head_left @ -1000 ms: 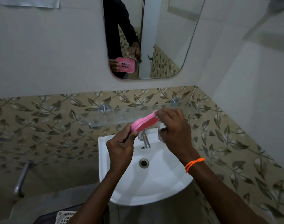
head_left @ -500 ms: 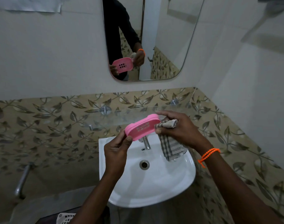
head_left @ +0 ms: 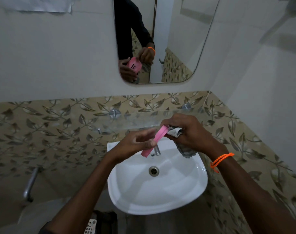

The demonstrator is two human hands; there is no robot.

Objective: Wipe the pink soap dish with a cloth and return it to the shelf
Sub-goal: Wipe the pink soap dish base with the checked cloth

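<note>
both hands clamped: left hand (head_left: 137, 142) grips pink soap dish (head_left: 156, 138), right hand (head_left: 191, 132) presses bunched cloth (head_left: 175, 132) against it.

soap dish (head_left: 158, 136) smooth pink plastic, probably; cloth (head_left: 175, 132) checked woven; sink (head_left: 186, 191) glossy white ceramic.

A pink soap dish (head_left: 154, 140) was held edge-on, slanting from centre frame down to the left. A checked grey-and-white cloth (head_left: 176, 132) was bunched against its upper end, its tail hanging below.
</note>
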